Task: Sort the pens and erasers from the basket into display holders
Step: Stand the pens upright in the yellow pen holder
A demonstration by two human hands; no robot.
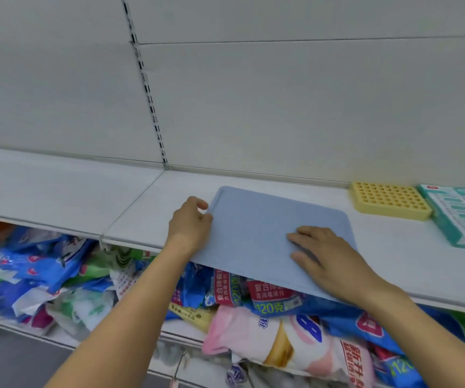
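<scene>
Centre frame: left hand (190,222) fingers grasp the blue tray (253,233) edge; right hand (329,256) fingers, released, press flat on it, on the shelf (130,208).

One blue mat (270,233), one yellow perforated holder (391,201), two hands.

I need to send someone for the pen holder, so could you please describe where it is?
On the white shelf, look right of the blue mat, by the back wall. The yellow holder sits left of the teal boxes. Only it has a grid of round holes on top.
</scene>
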